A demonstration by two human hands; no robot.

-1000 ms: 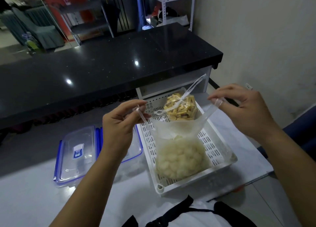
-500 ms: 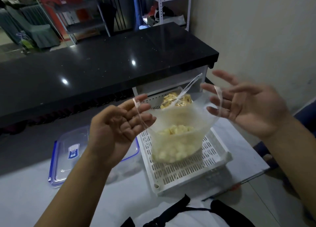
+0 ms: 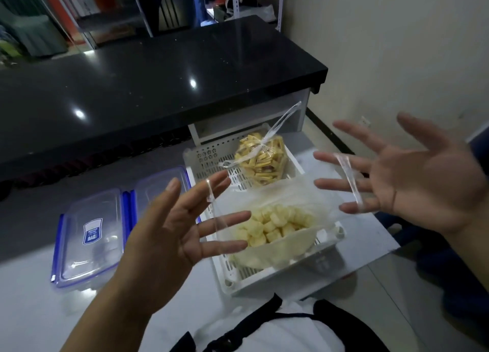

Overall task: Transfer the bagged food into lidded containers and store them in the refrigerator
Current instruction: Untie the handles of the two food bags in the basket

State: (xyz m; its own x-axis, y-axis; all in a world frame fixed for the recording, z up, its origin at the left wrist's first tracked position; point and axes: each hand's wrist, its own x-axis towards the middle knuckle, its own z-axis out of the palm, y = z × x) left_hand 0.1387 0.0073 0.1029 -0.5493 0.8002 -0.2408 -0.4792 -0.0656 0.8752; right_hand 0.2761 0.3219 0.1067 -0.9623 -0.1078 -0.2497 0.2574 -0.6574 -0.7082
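The open bag (image 3: 275,230) of pale food pieces sat in the white basket (image 3: 264,280), its mouth stretched wide. We held our left hand (image 3: 174,235) and right hand (image 3: 412,182) palm-inward on either side, fingers spread apart, a bag handle looped over the fingers of each. A tied bag (image 3: 260,159) lay behind. Two lidded containers (image 3: 90,235) stood left of the basket on the table (image 3: 29,314).

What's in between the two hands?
In the head view, the open clear bag of pale food pieces hangs between the left hand and right hand, its handles looped over the fingers, above the white basket.
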